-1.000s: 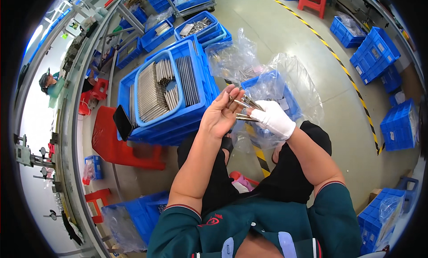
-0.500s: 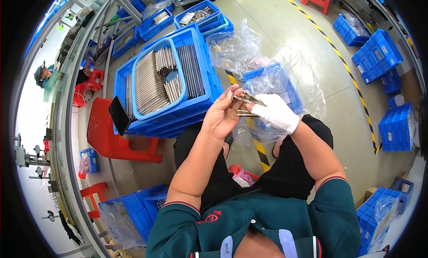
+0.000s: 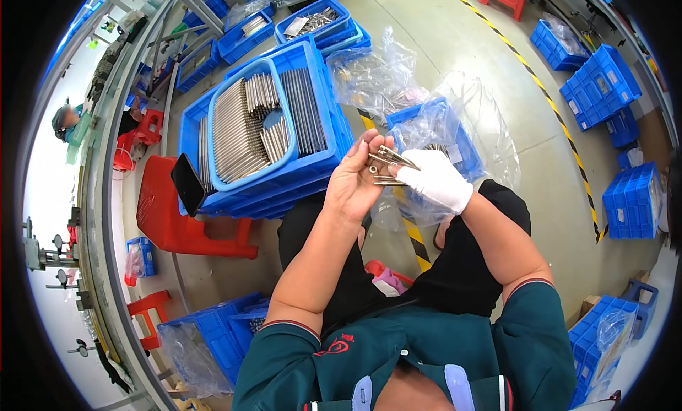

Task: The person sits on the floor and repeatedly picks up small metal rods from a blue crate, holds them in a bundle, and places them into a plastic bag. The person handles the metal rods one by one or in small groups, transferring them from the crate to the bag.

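Both hands meet above my lap, with several short shiny metal rods between them. My bare left hand is turned palm up, its fingers curled about the rods' left ends. A small ring-shaped metal piece shows against that palm; whether it is loose or a rod's end I cannot tell. My right hand, in a white glove, grips the rods from the right, its fingertips partly hidden. Left of the hands, a light-blue tray holds rows of similar metal rods, with a gap among them.
The tray rests on stacked blue crates, beside darker rods. A black flat panel leans at their near corner, by a red stool. Clear plastic drapes a low blue crate beyond my right hand.
The ring-shaped piece now shows in my left palm, and the rods between my hands have shifted slightly. Both hands stay in nearly the same place.
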### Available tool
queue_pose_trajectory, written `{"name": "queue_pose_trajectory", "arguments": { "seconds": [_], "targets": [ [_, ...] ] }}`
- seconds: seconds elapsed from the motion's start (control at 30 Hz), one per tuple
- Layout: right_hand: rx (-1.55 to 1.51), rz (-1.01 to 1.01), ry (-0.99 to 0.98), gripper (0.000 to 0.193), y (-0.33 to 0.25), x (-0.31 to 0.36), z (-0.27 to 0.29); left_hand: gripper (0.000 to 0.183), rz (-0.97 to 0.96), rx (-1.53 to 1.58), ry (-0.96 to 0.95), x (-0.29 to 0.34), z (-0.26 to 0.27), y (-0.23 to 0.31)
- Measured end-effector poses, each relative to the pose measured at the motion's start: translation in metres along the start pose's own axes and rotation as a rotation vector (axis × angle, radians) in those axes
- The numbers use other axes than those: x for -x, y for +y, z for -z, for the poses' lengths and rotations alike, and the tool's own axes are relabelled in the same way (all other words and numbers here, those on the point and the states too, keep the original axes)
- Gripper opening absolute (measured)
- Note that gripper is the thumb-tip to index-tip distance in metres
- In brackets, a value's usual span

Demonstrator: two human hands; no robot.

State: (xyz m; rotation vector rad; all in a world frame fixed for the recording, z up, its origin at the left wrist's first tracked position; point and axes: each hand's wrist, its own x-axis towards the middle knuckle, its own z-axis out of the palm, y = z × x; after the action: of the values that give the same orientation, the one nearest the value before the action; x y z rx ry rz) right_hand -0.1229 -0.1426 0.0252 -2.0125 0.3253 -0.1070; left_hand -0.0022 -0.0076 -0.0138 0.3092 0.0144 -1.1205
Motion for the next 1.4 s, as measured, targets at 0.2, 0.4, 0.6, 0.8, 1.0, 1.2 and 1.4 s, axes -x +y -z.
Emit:
{"name": "queue_pose_trajectory", "arguments": {
  "seconds": [0.2,0.4,0.6,0.8,1.0,1.2,1.4],
  "targets": [
    [0.020,0.009,-0.069,0.032,0.011,-0.003,0.000,0.043,0.062,0.057,-0.040,0.002,0.001,0.002],
    [0.016,0.040,-0.078,0.030,0.008,0.000,0.001,0.049,-0.063,-0.076,-0.046,-0.002,-0.006,0.009],
    [0.089,0.034,-0.119,0.033,0.010,-0.001,0.000,0.053,-0.141,-0.367,-0.048,0.000,-0.016,0.004],
    [-0.037,-0.099,-0.161,0.031,0.000,0.000,0.001,0.063,-0.417,-1.094,-0.069,0.003,-0.018,-0.009],
    [-0.197,-0.125,-0.099,0.029,0.000,0.004,-0.005,0.074,-0.389,-0.871,-0.239,0.005,-0.035,-0.009],
    [-0.383,-0.208,-0.093,0.025,0.007,0.002,-0.014,0.077,-0.320,-0.866,-0.242,0.006,-0.034,0.000],
    [-0.686,-0.248,-0.176,0.025,-0.004,0.005,-0.008,0.055,-0.259,-0.326,-0.234,0.004,-0.030,0.009]
  ]
}}
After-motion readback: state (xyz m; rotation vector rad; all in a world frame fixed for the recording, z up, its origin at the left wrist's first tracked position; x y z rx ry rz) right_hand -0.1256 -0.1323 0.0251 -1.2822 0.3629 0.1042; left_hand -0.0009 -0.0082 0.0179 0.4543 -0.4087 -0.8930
